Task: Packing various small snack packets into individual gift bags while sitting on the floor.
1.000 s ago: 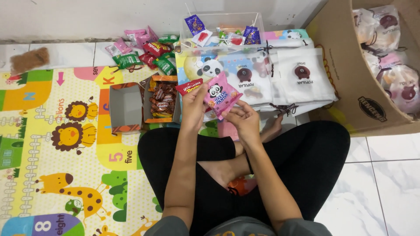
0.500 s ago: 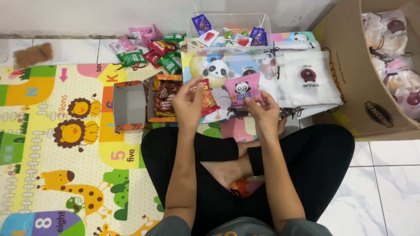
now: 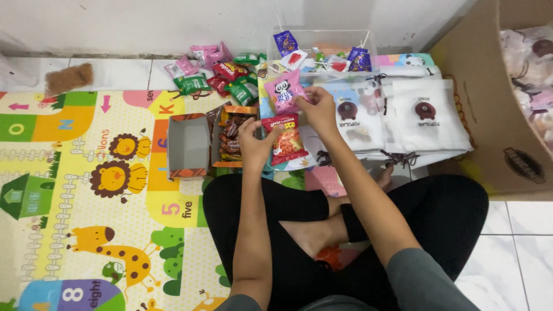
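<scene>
Since the earlier frame, the right hand has carried the pink snack packet forward toward the clear plastic box at the play mat's far edge. Its grip pinches the packet's side; the packet is glossy pink with a panda face. Left hand holds a red snack packet, fingers closed on it, beside the open cardboard box.

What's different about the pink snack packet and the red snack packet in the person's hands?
The pink packet has a panda picture; the red packet shows orange snacks. The right hand holds the pink packet up near the clear box, while the left hand holds the red packet lower, beside the open carton. The red packet looks a bit bigger. Both are small sealed snack packets.
</scene>
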